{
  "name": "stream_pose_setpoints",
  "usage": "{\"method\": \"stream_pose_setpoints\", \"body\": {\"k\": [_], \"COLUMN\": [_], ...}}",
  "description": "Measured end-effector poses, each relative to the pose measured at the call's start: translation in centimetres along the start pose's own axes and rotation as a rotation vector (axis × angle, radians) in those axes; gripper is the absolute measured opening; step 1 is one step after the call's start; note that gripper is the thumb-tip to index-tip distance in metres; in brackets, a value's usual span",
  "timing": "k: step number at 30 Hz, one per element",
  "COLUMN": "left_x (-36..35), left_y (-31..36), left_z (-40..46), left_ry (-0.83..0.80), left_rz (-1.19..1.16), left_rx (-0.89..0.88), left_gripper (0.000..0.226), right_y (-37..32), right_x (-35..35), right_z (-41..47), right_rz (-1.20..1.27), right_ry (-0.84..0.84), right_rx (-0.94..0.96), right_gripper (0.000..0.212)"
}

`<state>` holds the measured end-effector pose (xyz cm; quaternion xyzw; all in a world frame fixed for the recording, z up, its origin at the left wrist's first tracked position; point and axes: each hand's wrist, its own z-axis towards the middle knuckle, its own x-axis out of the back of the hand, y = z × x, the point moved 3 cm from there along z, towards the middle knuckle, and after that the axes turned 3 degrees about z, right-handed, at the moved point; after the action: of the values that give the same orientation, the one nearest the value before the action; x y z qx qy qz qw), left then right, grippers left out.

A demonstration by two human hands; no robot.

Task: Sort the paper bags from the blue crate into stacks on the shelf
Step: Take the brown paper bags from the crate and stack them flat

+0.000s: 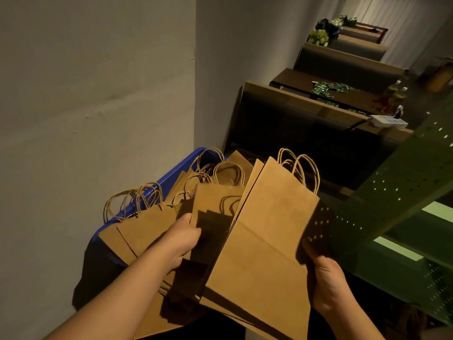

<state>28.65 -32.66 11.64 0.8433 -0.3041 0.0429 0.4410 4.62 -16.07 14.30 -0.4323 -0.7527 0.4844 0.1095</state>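
A blue crate point(180, 166) stands against the wall at lower left, filled with several flat brown paper bags point(215, 192) with twisted cord handles. My right hand point(326, 278) grips the right edge of a small bundle of large brown bags point(264, 241), held tilted above the crate. My left hand point(182, 241) reaches into the crate and touches the bags there, its fingers hidden among them. The green perforated metal shelf point(402, 182) rises at the right, beside the held bundle.
A grey wall point(98, 94) runs along the left. Behind the crate stand dark booth seats with wooden tops point(306, 99), a table with green packets point(328, 88), bottles point(397, 94) and plants point(318, 36) further back.
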Motion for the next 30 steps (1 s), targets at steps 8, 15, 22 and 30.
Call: {"method": "stream_pose_setpoints", "body": {"k": [8,15,22,30], "left_x": [1.3,-0.7,-2.0,-1.8], "left_y": [1.3,1.7,1.7,1.9], "left_z": [-5.4,-8.1,-8.4,-8.0], "left_ry": [-0.245,-0.337,-0.49,-0.461], "left_rz": [-0.322,-0.314,-0.145,-0.178], "left_rx": [-0.241,-0.286,-0.29,-0.225], "left_gripper": [0.059,0.14,0.073,0.042], "right_y": [-1.2,0.0,0.9,0.5], "right_x": [-0.8,-0.7,0.2,0.1], "right_z": [0.6,0.7,-0.2,-1.3], "right_rz": [0.006,-0.018,-0.134,-0.124], "right_ry": [-0.046,-0.091,-0.03,-0.01], "right_rx": [0.093,0.079,-0.027,-0.032], "right_gripper": [0.01,0.014,0.045,0.064]}}
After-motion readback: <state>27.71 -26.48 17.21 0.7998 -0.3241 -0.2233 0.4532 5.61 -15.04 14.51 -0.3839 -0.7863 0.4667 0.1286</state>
